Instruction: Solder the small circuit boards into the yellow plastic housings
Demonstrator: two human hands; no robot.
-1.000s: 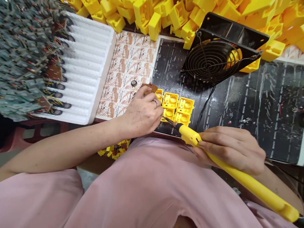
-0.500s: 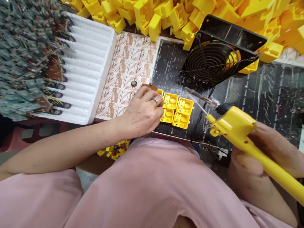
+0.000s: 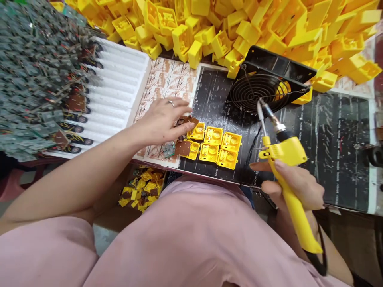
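Left hand [image 3: 163,119] at the left end of two rows of yellow cases [image 3: 213,135] on the table [image 3: 321,119]. Fingers loosely spread, thumb against a brown board [image 3: 191,119] at the upper-left case; cannot tell whether it is pinched or only touched. Second brown board [image 3: 183,148] overlaps the lower-left case, green board [image 3: 169,150] beside it. Right hand [image 3: 299,187] grips a yellow soldering gun [image 3: 289,153], tip raised, apart from the cases, and in line of sight with the fan [image 3: 254,92].

Step, as judged: positioning a board by hand, iron held off. Next move likely calls for a settled board and fingers clear of the tip.

Writing: white repeated lettering on the table's black covering, roughly "BENCH/", ending uncertain. Print on the leaf-patterned sheet [image 3: 169,79]: too small to read.
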